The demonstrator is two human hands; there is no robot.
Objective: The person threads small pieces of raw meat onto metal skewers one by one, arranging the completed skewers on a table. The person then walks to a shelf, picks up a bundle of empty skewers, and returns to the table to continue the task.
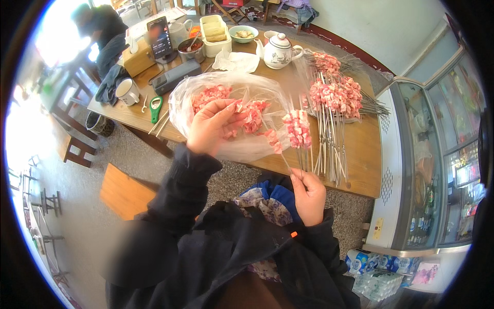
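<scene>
My right hand (308, 195) grips the lower end of a metal skewer (286, 162) that carries a few raw meat pieces (273, 140). My left hand (213, 125) is over a clear plastic bag (239, 150) of cut raw meat (210, 96), with a bit of meat at its fingertips. Several loaded skewers (297, 129) lie side by side just beyond my right hand; whether it touches their ends I cannot tell. Farther right, a large pile of meat skewers (335, 96) rests on the wooden table (359, 154), its metal ends pointing several ways.
Behind the bag stand a white teapot (278, 52), a bowl (243, 34), a metal pot (192, 50) and a phone (159, 40). A mug (127, 92) and green-handled peeler (155, 109) are at left. A glass-door fridge (417, 166) borders the right; a wooden stool (125, 191) stands at lower left.
</scene>
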